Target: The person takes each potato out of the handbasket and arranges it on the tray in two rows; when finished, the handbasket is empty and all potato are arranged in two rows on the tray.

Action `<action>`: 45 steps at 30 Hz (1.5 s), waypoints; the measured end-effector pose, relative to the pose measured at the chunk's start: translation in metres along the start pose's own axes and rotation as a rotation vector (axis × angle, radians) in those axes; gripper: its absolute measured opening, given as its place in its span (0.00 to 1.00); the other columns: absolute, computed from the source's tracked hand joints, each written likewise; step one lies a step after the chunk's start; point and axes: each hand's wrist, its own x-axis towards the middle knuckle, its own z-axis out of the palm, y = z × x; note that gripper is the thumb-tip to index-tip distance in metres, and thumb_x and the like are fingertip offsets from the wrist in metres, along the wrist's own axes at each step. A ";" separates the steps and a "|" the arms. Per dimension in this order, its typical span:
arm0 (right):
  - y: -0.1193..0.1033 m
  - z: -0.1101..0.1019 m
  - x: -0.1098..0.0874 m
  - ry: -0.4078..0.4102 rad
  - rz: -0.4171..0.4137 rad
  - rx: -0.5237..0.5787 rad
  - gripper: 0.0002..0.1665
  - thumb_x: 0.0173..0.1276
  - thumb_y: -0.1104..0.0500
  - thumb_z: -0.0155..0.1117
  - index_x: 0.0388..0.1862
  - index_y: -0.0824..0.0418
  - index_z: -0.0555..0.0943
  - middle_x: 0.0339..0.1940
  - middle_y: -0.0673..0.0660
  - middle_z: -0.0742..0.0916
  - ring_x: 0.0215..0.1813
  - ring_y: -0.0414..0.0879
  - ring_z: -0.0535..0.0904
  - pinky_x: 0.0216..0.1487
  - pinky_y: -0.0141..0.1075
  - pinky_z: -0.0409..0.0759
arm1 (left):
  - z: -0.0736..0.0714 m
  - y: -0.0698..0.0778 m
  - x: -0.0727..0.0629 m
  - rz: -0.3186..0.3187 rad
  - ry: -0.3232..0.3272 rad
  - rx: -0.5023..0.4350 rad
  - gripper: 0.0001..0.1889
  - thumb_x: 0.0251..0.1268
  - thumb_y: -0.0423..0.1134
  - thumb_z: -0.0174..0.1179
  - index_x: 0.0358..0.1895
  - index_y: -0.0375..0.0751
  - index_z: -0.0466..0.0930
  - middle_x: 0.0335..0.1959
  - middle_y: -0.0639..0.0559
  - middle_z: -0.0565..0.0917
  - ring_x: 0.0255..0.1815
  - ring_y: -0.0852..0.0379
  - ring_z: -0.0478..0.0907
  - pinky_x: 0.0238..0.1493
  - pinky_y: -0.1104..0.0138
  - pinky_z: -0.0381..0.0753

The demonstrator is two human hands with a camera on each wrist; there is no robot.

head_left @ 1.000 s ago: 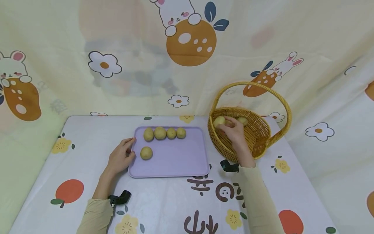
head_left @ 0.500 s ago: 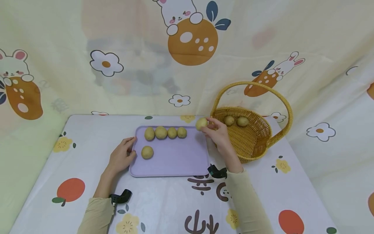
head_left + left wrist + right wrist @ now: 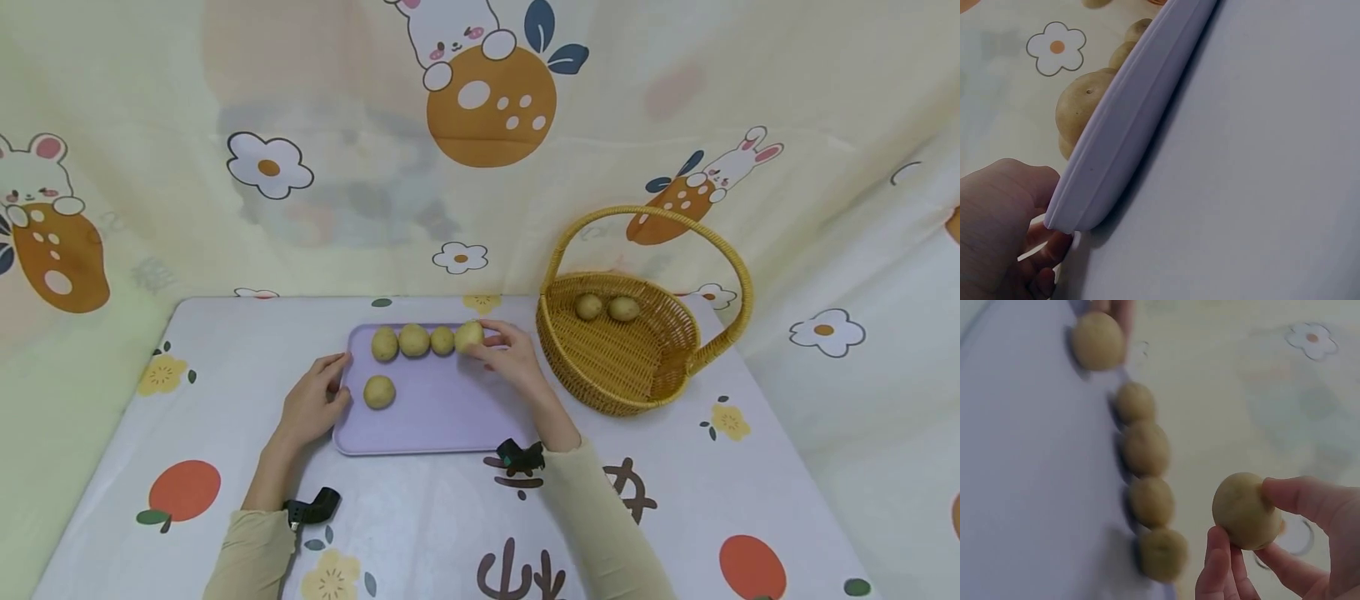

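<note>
My right hand [image 3: 513,358] pinches a small round potato [image 3: 1246,511] between thumb and fingertips. It is over the back of the lilac tray [image 3: 435,429], and in the head view the potato overlaps the right end of a row of several potatoes [image 3: 414,341]. In the right wrist view the held potato is apart from that row. One more potato [image 3: 379,392] lies on the tray's left part, in front of the row. My left hand [image 3: 311,404] rests at the tray's left edge, thumb and fingertips against the rim, fingers loosely bent.
A woven basket [image 3: 570,379] with a tall arched handle [image 3: 645,210] stands right of the tray. Inside it, at the back, lie two potatoes [image 3: 623,308]. A printed cloth [image 3: 420,517] covers the table, and a patterned curtain [image 3: 337,233] hangs behind.
My right hand has lifted a potato out of the basket and carried it left, across to the right end of the row on the tray. The left hand has stayed at the tray's edge.
</note>
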 end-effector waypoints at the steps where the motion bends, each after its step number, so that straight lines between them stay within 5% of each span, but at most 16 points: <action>1: 0.002 0.005 -0.001 -0.007 -0.005 -0.006 0.31 0.56 0.64 0.74 0.61 0.64 0.80 0.41 0.63 0.83 0.37 0.43 0.77 0.34 0.36 0.82 | 0.000 0.000 0.000 0.001 -0.001 0.000 0.30 0.59 0.32 0.57 0.69 0.32 0.69 0.65 0.40 0.74 0.39 0.52 0.77 0.38 0.58 0.73; 7: 0.008 0.031 -0.009 -0.069 -0.012 -0.020 0.30 0.56 0.66 0.74 0.60 0.69 0.79 0.39 0.65 0.84 0.33 0.41 0.77 0.29 0.35 0.80 | 0.000 -0.001 0.001 0.006 -0.005 0.004 0.31 0.59 0.32 0.58 0.69 0.32 0.69 0.65 0.40 0.74 0.39 0.52 0.77 0.37 0.59 0.73; 14: 0.022 0.051 -0.012 -0.139 -0.087 -0.137 0.28 0.56 0.66 0.74 0.57 0.70 0.80 0.42 0.68 0.87 0.45 0.55 0.85 0.44 0.37 0.80 | 0.000 -0.002 0.002 0.012 -0.008 0.003 0.30 0.60 0.32 0.58 0.69 0.32 0.70 0.65 0.39 0.74 0.39 0.52 0.77 0.38 0.59 0.73; 21: 0.026 0.067 -0.017 -0.212 -0.059 -0.174 0.27 0.58 0.65 0.73 0.58 0.66 0.81 0.44 0.65 0.87 0.46 0.51 0.83 0.49 0.38 0.78 | -0.001 -0.002 0.001 0.010 -0.002 0.006 0.30 0.59 0.32 0.58 0.68 0.32 0.70 0.64 0.39 0.74 0.39 0.51 0.77 0.38 0.58 0.73; 34: 0.020 0.077 -0.023 -0.232 -0.095 -0.195 0.26 0.56 0.65 0.74 0.55 0.67 0.82 0.40 0.64 0.86 0.41 0.48 0.82 0.45 0.36 0.77 | 0.000 -0.001 0.000 0.027 0.018 0.005 0.30 0.59 0.31 0.58 0.68 0.31 0.71 0.63 0.39 0.75 0.38 0.51 0.77 0.37 0.59 0.73; 45: 0.020 0.073 -0.019 -0.249 -0.049 -0.226 0.27 0.60 0.59 0.71 0.57 0.69 0.80 0.44 0.62 0.86 0.48 0.52 0.81 0.55 0.42 0.75 | -0.001 -0.003 0.000 0.011 0.000 0.003 0.30 0.59 0.32 0.58 0.68 0.31 0.70 0.64 0.39 0.74 0.39 0.51 0.77 0.38 0.58 0.73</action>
